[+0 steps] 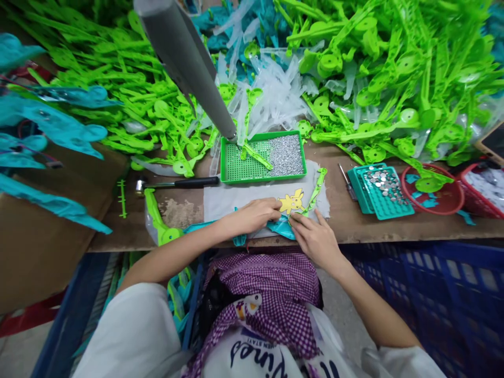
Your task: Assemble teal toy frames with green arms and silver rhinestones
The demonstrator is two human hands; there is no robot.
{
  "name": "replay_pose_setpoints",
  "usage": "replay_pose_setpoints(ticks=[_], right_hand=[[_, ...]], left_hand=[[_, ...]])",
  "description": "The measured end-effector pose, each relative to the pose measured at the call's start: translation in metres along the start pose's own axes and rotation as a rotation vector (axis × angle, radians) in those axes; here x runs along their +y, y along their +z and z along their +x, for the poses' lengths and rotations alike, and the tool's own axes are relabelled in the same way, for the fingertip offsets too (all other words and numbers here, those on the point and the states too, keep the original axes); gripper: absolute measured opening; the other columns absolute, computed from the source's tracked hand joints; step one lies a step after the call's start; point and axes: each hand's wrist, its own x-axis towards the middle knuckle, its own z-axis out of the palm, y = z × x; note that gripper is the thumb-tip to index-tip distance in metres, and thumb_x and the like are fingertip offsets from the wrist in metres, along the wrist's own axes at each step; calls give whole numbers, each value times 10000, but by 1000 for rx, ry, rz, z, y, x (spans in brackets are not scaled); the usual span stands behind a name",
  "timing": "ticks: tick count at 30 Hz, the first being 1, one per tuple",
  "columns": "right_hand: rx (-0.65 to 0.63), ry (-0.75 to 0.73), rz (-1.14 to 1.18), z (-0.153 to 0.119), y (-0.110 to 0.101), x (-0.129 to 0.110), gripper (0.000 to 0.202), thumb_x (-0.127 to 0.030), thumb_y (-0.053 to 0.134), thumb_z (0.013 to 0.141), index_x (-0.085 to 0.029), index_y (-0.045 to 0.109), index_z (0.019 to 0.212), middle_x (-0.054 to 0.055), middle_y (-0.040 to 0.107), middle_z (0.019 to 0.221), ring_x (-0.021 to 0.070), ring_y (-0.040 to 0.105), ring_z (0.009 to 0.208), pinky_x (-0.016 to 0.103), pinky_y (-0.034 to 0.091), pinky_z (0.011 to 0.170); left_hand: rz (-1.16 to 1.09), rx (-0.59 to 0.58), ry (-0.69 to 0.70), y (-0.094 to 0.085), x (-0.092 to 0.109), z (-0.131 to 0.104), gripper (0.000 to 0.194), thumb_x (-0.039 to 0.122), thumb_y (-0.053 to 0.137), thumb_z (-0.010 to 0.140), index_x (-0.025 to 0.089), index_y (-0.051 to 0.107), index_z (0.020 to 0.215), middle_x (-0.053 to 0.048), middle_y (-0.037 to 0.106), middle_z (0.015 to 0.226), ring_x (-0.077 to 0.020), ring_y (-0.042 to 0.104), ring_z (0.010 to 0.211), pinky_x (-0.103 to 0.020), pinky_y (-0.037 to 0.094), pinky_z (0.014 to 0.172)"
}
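Observation:
A long blue plastic part (282,228) lies along the front edge of the bench, over a grey cloth (232,194). My left hand (255,215) is closed on this part, its fingertips bent together near the middle. Just to the right, my right hand (317,239) pinches the lower end of a slim green plastic part (314,194) against the blue one. The green part slants up and away over the cloth. Between and beyond my hands lies a yellow cartoon figure (291,202). My fingers hide where the two parts meet.
A green tray of small metal pieces (286,155) stands behind the cloth, beneath a grey pole-like tool (189,63). A hammer (177,182) lies left; a screwdriver (346,181), teal trays (381,191) and a red bowl (433,191) sit right. Green parts (394,89) heap up behind.

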Motion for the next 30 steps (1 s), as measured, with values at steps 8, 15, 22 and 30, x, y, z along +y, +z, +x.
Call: replay_pose_setpoints(ticks=[8,15,22,30], right_hand=[[483,129,369,5,-25,5,246,-263,492,926,-250,683,1080,45,723,1074,192,667,1034,509,451,1056],[982,279,622,69,-77,-5,292,-364,421,950,-236,654,1068,53,680,1043,185,656,963,454,518,923],[678,472,698,25,-32,39,281,-416,563,868,-184,700,950,81,718,980,210,658,937,404,516,885],[589,469,518,9,-10,43,271,-383,525,894,-190,694,981,92,712,1006,215,656,953,383,513,865]], left_hand=[[77,105,-69,6,-1,-7,288,33,464,823,221,673,889,-48,571,972,-200,474,959,-326,300,817],[96,135,-106,3,8,-9,309,2,479,795,217,696,843,-74,553,1200,-250,427,1144,-370,255,866],[-72,115,-142,4,0,-10,379,-23,427,807,225,710,858,-42,589,1142,-204,471,1108,-355,286,902],[-140,223,-125,-20,7,-2,337,89,395,913,205,639,1114,-70,573,1153,-177,549,1043,-317,417,910]])
